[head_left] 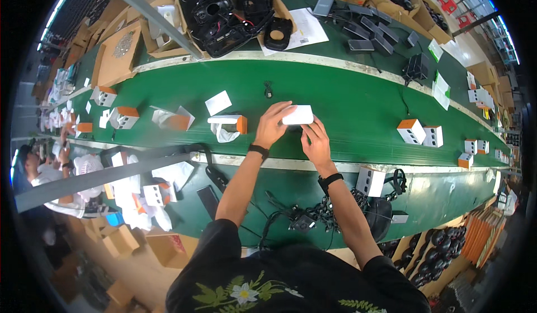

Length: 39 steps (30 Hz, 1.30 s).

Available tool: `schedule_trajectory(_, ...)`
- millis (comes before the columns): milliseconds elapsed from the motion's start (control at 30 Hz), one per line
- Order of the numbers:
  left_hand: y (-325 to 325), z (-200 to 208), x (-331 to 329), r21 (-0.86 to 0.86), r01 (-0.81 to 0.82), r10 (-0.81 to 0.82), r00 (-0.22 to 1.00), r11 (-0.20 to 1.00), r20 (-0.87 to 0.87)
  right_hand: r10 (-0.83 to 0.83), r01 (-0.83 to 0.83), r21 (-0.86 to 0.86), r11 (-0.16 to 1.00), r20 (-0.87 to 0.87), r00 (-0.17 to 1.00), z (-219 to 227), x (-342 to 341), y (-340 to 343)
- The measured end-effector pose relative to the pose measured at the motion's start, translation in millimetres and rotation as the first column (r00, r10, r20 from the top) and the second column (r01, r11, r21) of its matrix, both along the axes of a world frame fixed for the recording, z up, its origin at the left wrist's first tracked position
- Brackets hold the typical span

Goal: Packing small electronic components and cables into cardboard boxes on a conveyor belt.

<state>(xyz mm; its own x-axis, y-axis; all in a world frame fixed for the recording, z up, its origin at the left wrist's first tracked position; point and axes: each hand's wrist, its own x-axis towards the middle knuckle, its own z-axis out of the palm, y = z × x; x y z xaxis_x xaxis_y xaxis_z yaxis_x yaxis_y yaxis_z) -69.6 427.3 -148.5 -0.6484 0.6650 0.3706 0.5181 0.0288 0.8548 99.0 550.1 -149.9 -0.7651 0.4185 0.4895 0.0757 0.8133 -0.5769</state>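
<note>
Between my hands is a small white box (297, 115), raised over the green conveyor belt (347, 92). My left hand (272, 125) grips its left end, thumb and fingers closed against it. Fingers of my right hand (316, 143) hold its lower right edge from below. To the left of my hands, an orange-and-white carton (241, 124) lies on the belt with white wrapping beside it. A white sheet (218, 103) lies just beyond that carton. Farther out on the belt is a small black coiled cable (268, 90).
More orange-and-white cartons (411, 132) stand along the belt on both sides. On the near bench are tangled black cables (305, 219), a phone (208, 202) and an upright white carton (370, 182). Black plastic housings (224, 16) fill a box beyond the belt. A metal bar (112, 179) crosses the left.
</note>
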Motion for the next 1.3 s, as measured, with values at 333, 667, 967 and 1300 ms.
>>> schedule_trajectory(333, -6.8, 11.2, -1.3, -0.245, 0.184, -0.255, 0.918, 0.952, -0.303, -0.101, 0.100, -0.306, 0.947, 0.015, 0.995, 16.0, 9.4, 31.4)
schedule_trajectory(667, -6.3, 7.5, 13.3, -0.426, 0.166, -0.358, 0.832, 0.889, -0.423, 0.117, -0.160, 0.199, 0.967, 0.214, 0.970, 28.1, 20.3, 48.0)
schedule_trajectory(967, -89.5, 13.4, 76.0, -0.202, 0.028, -0.069, 0.977, 0.979, -0.202, -0.338, 0.344, 0.043, 0.938, 0.333, 0.880, 8.5, 12.6, 105.9)
schedule_trajectory(1300, -145.1, -14.5, -19.6, -0.138, -0.318, 0.347, 0.854, 0.938, 0.387, -0.005, -0.071, 0.138, 0.988, 0.485, 0.874, -46.8, 63.0, 32.6)
